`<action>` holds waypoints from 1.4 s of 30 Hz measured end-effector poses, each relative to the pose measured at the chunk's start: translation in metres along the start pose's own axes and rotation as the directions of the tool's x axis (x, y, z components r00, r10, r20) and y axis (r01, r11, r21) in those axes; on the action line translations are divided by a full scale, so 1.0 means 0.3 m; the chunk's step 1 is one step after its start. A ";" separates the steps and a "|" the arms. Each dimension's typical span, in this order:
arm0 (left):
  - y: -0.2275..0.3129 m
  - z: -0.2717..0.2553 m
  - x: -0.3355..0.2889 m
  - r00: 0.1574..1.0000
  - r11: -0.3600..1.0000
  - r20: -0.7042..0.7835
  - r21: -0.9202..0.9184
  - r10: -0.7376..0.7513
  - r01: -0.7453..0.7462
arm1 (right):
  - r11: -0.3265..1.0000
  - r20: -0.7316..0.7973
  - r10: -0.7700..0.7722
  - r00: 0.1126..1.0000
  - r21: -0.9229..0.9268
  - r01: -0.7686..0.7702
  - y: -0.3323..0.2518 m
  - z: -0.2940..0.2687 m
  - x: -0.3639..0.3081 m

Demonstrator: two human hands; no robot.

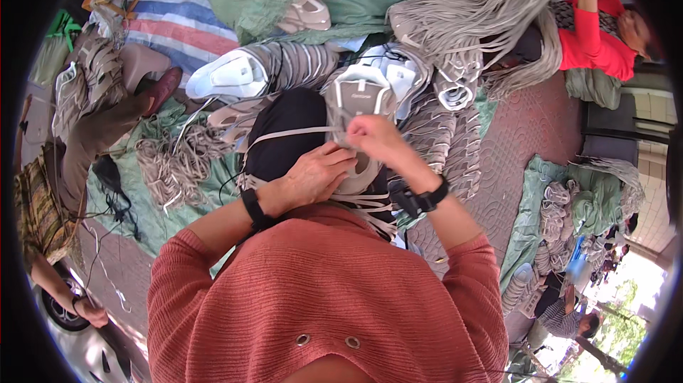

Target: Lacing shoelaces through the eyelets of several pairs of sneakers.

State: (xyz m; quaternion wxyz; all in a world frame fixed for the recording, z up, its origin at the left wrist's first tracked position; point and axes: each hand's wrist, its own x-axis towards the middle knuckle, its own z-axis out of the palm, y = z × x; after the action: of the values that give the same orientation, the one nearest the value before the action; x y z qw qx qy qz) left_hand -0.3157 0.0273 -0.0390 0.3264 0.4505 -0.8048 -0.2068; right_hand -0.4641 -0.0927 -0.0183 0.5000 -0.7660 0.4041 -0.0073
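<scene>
On my lap lies a grey and white shoe upper [363, 96], its tongue at the far end. A flat beige shoelace [293, 131] runs leftward from it across my dark trouser leg. My left hand [316, 175] is closed at the upper's left edge, its fingertips bent over the shoe. Over the middle of the upper, my right hand [377, 140] is closed in a pinch beside the lace. The fingers partly hide the lacing area, so the exact spot of the pinch is hard to see.
Rows of nested shoe uppers [284, 66] lie beyond my knees. Tangled laces [181, 162] rest on green sheeting at the left. At the far right, a person in red [594, 45] handles a large bundle of laces [477, 9]. Another person sits at the left.
</scene>
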 end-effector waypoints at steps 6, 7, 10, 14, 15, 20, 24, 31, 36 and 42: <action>-0.002 0.005 -0.013 0.999 0.999 -0.013 0.003 0.039 -0.039 | 0.996 -0.075 -0.034 0.997 -0.087 0.028 0.036 0.026 0.031; 0.002 0.000 -0.018 1.000 1.000 -0.010 -0.019 0.008 -0.008 | 0.976 -0.044 -0.054 0.998 -0.213 0.044 0.010 0.015 0.008; 0.023 -0.013 -0.015 0.999 0.997 -0.028 -0.069 -0.031 0.029 | 0.917 -0.011 -0.160 0.987 -0.371 0.145 -0.029 -0.027 -0.054; 0.027 -0.009 -0.008 0.997 0.998 -0.071 -0.055 -0.012 0.008 | 0.782 -0.107 -0.382 0.918 -0.566 0.260 0.013 -0.003 -0.064; 0.027 -0.008 -0.007 0.998 0.998 -0.059 -0.059 -0.024 0.020 | 0.772 -0.119 -0.379 0.918 -0.587 0.243 0.014 0.008 -0.069; 0.030 -0.019 -0.010 0.999 0.999 -0.036 -0.029 -0.018 0.017 | 0.746 -0.292 -0.584 0.757 -0.561 0.359 0.016 0.072 -0.054; 0.034 -0.022 0.000 0.999 0.998 -0.029 -0.057 -0.043 0.042 | 0.668 -0.218 -0.625 0.750 -0.647 0.368 0.002 0.055 -0.059; 0.033 -0.016 0.000 0.998 0.996 -0.029 -0.060 -0.064 0.062 | 0.745 -0.011 -0.432 0.902 -0.567 0.350 0.007 0.022 -0.040; 0.030 -0.012 0.004 0.996 0.993 -0.044 -0.088 -0.078 0.074 | 0.833 -0.023 -0.278 0.960 -0.505 0.228 -0.015 0.024 -0.005; 0.025 -0.021 -0.001 0.998 0.996 -0.014 -0.055 -0.064 0.063 | 0.918 -0.155 -0.171 0.973 -0.384 0.100 -0.009 0.030 0.021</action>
State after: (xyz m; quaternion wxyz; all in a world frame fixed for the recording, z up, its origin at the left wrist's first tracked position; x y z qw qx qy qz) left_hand -0.3154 0.0311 -0.0299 0.3382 0.4682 -0.7816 -0.2355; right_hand -0.4543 -0.0893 -0.0231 0.3033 -0.8693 0.3887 -0.0361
